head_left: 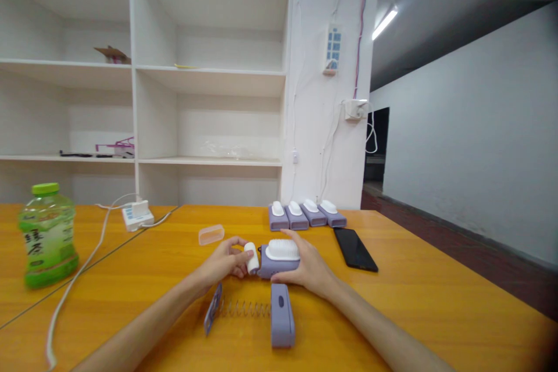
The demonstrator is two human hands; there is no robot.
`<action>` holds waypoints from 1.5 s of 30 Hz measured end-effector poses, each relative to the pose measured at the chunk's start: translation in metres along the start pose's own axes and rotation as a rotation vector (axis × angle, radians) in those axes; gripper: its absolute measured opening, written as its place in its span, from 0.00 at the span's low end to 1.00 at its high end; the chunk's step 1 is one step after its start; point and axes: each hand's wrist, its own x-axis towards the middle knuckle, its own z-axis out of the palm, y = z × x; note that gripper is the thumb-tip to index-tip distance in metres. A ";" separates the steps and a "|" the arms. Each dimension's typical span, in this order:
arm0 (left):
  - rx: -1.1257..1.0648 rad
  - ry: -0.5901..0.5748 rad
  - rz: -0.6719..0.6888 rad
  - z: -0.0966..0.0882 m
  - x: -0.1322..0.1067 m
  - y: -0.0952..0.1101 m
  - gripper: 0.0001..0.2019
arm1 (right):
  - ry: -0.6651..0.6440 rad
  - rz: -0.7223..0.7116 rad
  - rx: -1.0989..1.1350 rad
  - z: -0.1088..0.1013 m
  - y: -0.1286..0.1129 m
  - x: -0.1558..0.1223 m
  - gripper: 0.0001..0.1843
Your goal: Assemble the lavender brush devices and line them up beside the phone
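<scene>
Between the thumb and fingers of my left hand (227,258) is a small white rounded block (251,259), held upright at the left end of a purple brush body. My right hand (313,266) grips that purple scrub brush (272,269) from its right side, white bristles (283,249) facing up. Whether the block touches the body I cannot tell. Just below lies an upright-standing purple housing (282,319) with an oval slot. A coil spring (244,308) stretches from it leftward to a thin purple plate (213,309), tilted on edge.
Several purple brushes with white tops (308,216) stand in a row at the back. A black phone (355,249) lies to the right, a clear plastic lid (211,235) to the left. Farther left are a power strip (138,216), its white cable and a green bottle (49,238).
</scene>
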 end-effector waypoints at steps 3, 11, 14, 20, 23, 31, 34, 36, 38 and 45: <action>-0.025 0.000 -0.024 0.005 0.000 0.000 0.32 | 0.013 -0.041 0.012 0.003 -0.003 0.000 0.60; -0.073 -0.035 -0.079 0.007 -0.008 0.008 0.29 | 0.018 -0.051 0.023 0.007 -0.005 -0.001 0.60; -0.077 -0.030 -0.082 0.007 -0.008 0.009 0.29 | 0.022 -0.044 0.030 0.006 -0.005 -0.001 0.59; -0.060 -0.009 -0.070 0.008 -0.003 0.004 0.30 | 0.014 -0.009 0.028 0.005 -0.010 -0.002 0.58; -0.060 0.001 -0.078 0.008 -0.004 0.005 0.30 | 0.018 -0.002 0.021 0.005 -0.011 -0.002 0.58; -0.050 0.011 -0.104 0.007 -0.006 0.008 0.28 | 0.016 -0.004 0.012 0.005 -0.013 -0.002 0.57; -0.031 0.000 -0.075 0.008 -0.005 0.005 0.28 | 0.023 -0.017 -0.017 0.005 -0.013 -0.002 0.56; -0.003 0.002 -0.029 0.011 -0.005 0.004 0.27 | 0.042 -0.068 -0.070 0.004 -0.014 -0.003 0.55; 0.030 0.020 0.045 0.013 -0.005 0.004 0.26 | 0.067 -0.144 -0.142 0.003 -0.015 -0.003 0.53; 0.091 0.092 0.295 0.018 -0.012 0.015 0.23 | 0.214 -0.311 -0.360 -0.003 -0.025 -0.007 0.47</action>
